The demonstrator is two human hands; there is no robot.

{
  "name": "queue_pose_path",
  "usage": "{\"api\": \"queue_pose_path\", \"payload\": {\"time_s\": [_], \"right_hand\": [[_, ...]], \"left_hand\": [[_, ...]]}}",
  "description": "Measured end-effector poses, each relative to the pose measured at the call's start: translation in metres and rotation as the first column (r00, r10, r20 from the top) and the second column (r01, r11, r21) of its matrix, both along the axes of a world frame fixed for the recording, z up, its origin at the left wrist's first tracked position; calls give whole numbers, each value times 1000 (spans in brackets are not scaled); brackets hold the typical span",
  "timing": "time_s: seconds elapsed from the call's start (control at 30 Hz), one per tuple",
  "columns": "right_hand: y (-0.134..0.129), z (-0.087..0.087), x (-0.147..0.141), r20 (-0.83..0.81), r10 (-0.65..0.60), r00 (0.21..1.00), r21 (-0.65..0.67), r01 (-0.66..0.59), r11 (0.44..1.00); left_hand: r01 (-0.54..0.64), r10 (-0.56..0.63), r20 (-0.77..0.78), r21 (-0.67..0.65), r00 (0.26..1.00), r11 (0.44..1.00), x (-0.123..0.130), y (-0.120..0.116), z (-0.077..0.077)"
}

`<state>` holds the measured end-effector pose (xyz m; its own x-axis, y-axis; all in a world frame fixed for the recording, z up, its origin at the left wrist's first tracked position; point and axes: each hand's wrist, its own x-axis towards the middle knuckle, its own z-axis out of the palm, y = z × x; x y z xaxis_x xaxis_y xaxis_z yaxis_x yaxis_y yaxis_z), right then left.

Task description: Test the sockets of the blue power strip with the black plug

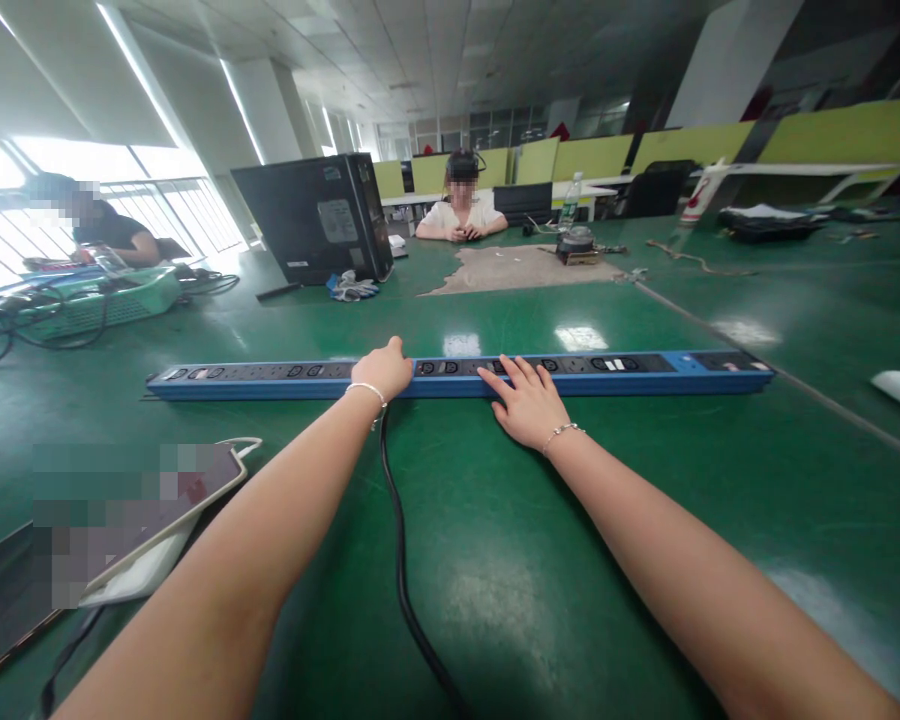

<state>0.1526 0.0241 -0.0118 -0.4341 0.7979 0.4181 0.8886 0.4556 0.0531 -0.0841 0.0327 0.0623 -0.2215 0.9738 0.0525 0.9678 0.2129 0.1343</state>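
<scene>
A long blue power strip with a black socket face lies crosswise on the green table. My left hand is closed over its middle, and a black power cord comes out from under that hand and runs toward me. The cord's end is hidden inside my fingers, so I cannot tell whether it sits in a socket. Farther right, my right hand rests on the strip with fingers spread, touching its face and front edge.
A phone on a stand is at the near left. Behind the strip stand a black computer case, gloves, a green basket and a water bottle. Two other people sit at the far side.
</scene>
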Motion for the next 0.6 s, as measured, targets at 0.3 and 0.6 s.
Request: {"api": "queue_pose_path", "payload": {"time_s": [0.3,0.6], "right_hand": [[-1,-5,5,-19,-41,999,0,41,999],[-1,-6,6,-73,-21,997,-16,20,1000]], "left_hand": [[-112,100,77,161,992,981,3,-6,24],[30,-61,195,153,979,988,16,4,45]]}}
